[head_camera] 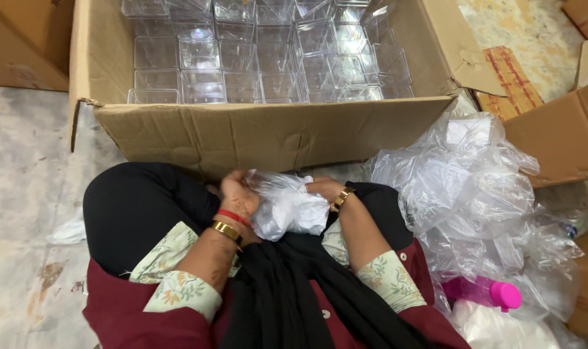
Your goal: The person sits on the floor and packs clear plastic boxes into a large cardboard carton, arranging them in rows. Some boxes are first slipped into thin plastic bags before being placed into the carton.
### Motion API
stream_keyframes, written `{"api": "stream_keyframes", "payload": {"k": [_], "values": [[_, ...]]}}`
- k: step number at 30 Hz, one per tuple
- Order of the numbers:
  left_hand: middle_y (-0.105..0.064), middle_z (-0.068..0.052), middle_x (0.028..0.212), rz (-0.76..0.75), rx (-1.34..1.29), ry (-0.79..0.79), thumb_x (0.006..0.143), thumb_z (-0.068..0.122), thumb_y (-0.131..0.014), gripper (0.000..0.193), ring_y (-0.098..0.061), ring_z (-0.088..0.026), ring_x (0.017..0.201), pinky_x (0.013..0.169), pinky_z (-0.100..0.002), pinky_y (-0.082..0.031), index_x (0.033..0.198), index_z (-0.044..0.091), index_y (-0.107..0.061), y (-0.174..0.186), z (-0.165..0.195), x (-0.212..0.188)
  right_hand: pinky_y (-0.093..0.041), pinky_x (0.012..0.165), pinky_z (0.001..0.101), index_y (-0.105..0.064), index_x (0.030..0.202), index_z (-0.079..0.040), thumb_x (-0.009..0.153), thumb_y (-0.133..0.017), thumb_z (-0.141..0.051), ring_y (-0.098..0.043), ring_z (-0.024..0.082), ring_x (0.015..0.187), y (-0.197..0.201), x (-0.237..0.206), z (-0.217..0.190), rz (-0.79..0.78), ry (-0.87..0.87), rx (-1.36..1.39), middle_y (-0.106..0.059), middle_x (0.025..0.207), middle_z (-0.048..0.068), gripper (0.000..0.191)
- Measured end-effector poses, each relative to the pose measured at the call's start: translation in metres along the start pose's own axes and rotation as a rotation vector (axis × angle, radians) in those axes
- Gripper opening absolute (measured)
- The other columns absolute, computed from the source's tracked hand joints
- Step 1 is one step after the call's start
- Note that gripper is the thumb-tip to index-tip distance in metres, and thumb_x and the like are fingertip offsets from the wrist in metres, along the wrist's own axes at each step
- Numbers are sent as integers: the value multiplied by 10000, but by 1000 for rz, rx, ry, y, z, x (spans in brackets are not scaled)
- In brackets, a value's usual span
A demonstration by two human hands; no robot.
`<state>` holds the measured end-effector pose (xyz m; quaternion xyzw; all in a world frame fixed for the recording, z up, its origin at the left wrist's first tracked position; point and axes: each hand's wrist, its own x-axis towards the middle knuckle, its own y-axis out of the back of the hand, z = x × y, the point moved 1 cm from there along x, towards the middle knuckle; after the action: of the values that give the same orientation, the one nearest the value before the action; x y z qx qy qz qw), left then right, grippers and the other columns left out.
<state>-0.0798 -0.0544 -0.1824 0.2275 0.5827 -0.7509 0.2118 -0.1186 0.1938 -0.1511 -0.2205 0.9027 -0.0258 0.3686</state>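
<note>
Above your black scarf point(287, 291), your left hand point(239, 197) and right hand point(323, 189) curl their fingers into a crumpled bag point(287, 207) on your lap, below the carton point(261, 132) of clear boxes point(242, 58); grip evenly so the film doesn't tear.

Floral cuffs, gold bangles, maroon tunic

The crumpled plastic bag point(286, 207) hid most fingers of the right hand point(325, 189) at centre frame. The top edge cut off the far rows of clear boxes point(255, 58). The lower right plastic heap point(474, 187) partly buried the pink bottle point(484, 292).
</note>
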Motion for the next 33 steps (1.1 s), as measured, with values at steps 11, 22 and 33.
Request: {"api": "stream_keyframes", "payload": {"k": [11,22,33], "values": [[-719,-194,989,455,1364,-929,940,220,-544,234,-684,-348,907,815,-418,-531,1033,48,-673,-14,-31,15,-523,955,487,-749,1157,-168,860,-616,-286,-660,406,1109,-40,24,-34,762,258,-1114,-709,1184,187,346],[-757,-164,988,354,862,-198,893,97,-506,254,-607,-242,759,655,-331,-487,1088,44,-660,11,-37,44,-536,886,406,-738,1141,-91,864,-596,-172,-655,266,1011,-15,70,-32,254,225,-1025,-713,1110,120,322],[-799,-105,998,-263,391,288,845,-62,-478,382,-540,-87,577,466,-206,-407,1189,42,-607,9,-115,1,-530,708,355,-722,1080,-82,915,-590,-114,-616,153,767,37,-102,-30,546,498,-726,-714,890,78,214]]}}
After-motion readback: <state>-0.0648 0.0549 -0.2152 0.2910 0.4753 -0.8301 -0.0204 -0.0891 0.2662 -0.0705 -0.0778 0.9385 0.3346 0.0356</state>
